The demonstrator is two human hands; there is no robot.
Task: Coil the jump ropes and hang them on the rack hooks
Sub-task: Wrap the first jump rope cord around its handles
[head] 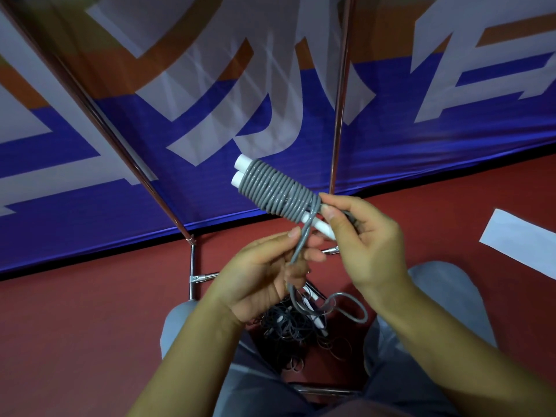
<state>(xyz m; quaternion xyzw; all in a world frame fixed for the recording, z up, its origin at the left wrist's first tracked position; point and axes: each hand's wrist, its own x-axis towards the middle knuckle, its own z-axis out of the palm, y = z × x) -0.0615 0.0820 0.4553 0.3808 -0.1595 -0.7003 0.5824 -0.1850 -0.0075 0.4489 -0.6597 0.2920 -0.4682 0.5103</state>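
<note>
A grey jump rope (275, 191) is wound in tight turns around its two white handles (240, 170), which lie side by side. My right hand (364, 233) grips the near end of the handles at the centre of the view. My left hand (267, 269) pinches the loose grey rope tail (301, 245) just below the coil. The rest of the tail hangs down and loops (352, 308) above the floor. A pile of dark jump ropes (288, 329) with white handles lies on the floor between my knees.
The metal rack poles (338, 94) rise in front of a blue, orange and white banner (150, 130), with the rack's base bars (192, 275) on the red floor. A white sheet of paper (523, 239) lies at the right.
</note>
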